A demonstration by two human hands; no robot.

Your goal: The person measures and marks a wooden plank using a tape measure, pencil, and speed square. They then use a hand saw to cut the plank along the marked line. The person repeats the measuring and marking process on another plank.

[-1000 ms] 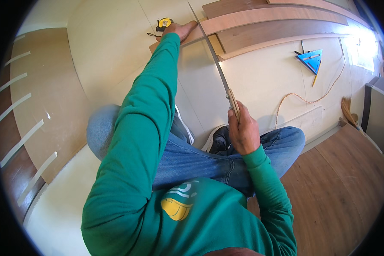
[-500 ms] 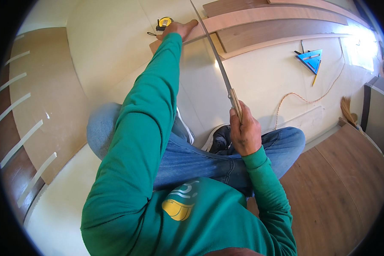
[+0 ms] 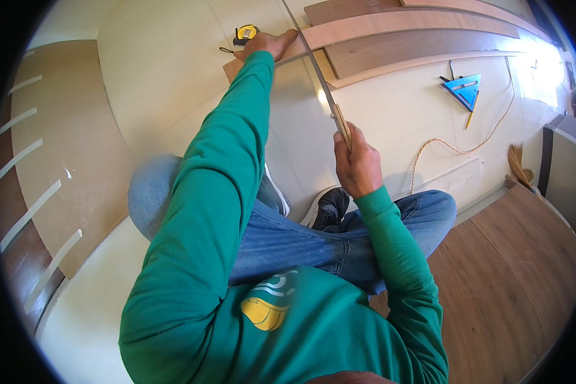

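Observation:
In my right hand (image 3: 360, 165) is the wooden handle of a handsaw (image 3: 317, 69). Its long thin blade slants up and away to the left, lying across a narrow reddish wooden plank (image 3: 390, 27). My left hand (image 3: 270, 45) grips that plank close to its left end, just left of the blade, thumb toward the saw; its other fingers are partly hidden. A yellow and black tape measure (image 3: 246, 34) lies right behind my left hand. Where the teeth meet the wood is too small to make out.
More boards (image 3: 422, 52) lie under and beside the plank. To the right are a blue speed square (image 3: 464, 91), a yellow pencil (image 3: 472, 112), a twisted cord (image 3: 457, 148) and a broom's bristles (image 3: 520, 165). A brown sheet with pale strips (image 3: 70, 147) stands at left. My shoes (image 3: 326, 206) are below the blade.
My right hand has moved forward and slightly left, pushing the saw away along its blade line. My left hand and the plank stay in place.

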